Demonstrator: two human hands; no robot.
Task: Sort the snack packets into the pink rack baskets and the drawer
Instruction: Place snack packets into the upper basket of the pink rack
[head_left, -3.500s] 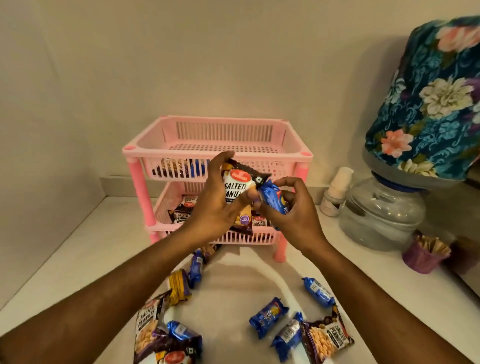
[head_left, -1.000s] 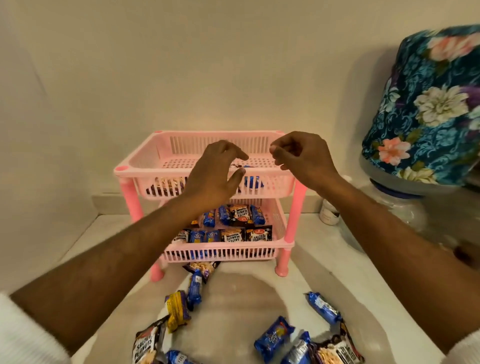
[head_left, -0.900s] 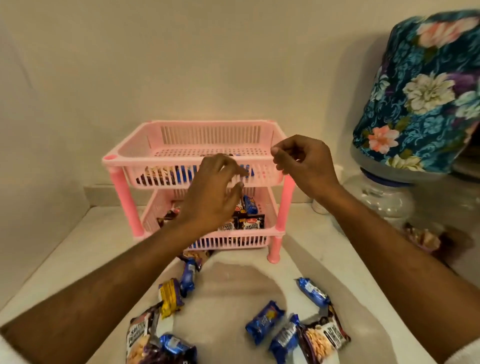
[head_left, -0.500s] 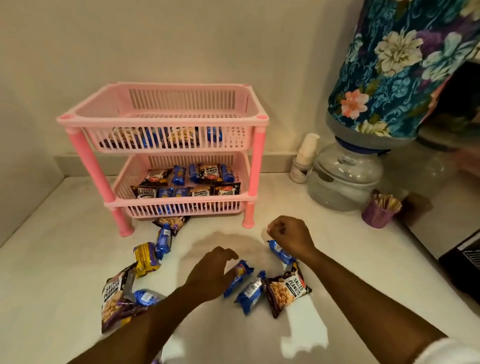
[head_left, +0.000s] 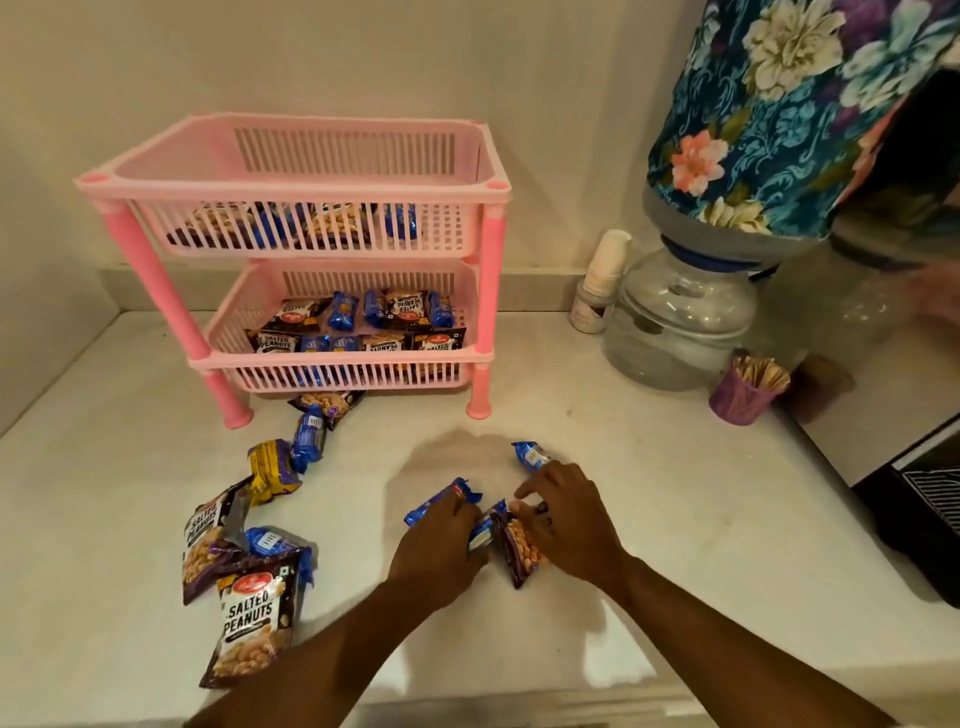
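The pink rack (head_left: 491, 291) stands at the back of the white counter. Its top basket (head_left: 311, 195) shows packets through the slats. Its lower basket (head_left: 343, 364) holds several blue biscuit and dark peanut packets. My left hand (head_left: 441, 553) lies over a blue biscuit packet (head_left: 441, 500) on the counter, fingers curled on it. My right hand (head_left: 569, 525) presses its fingers on a dark peanut packet (head_left: 519, 553). A second blue packet (head_left: 482, 531) lies between the hands, and another blue packet (head_left: 529, 453) lies just beyond my right fingers. No drawer is in view.
Loose packets lie at the left: salted peanuts (head_left: 252, 623), a yellow packet (head_left: 270, 467), and a blue one (head_left: 309, 439). A floral-covered water bottle (head_left: 779, 114) on its clear base (head_left: 680, 322), a white bottle (head_left: 600, 286), a purple cup (head_left: 740, 397) and a black appliance (head_left: 930, 514) stand at the right.
Both hands have come down from the top basket to the packets on the counter. The view has tilted down, and my fingers now rest on a blue packet and a peanut packet.
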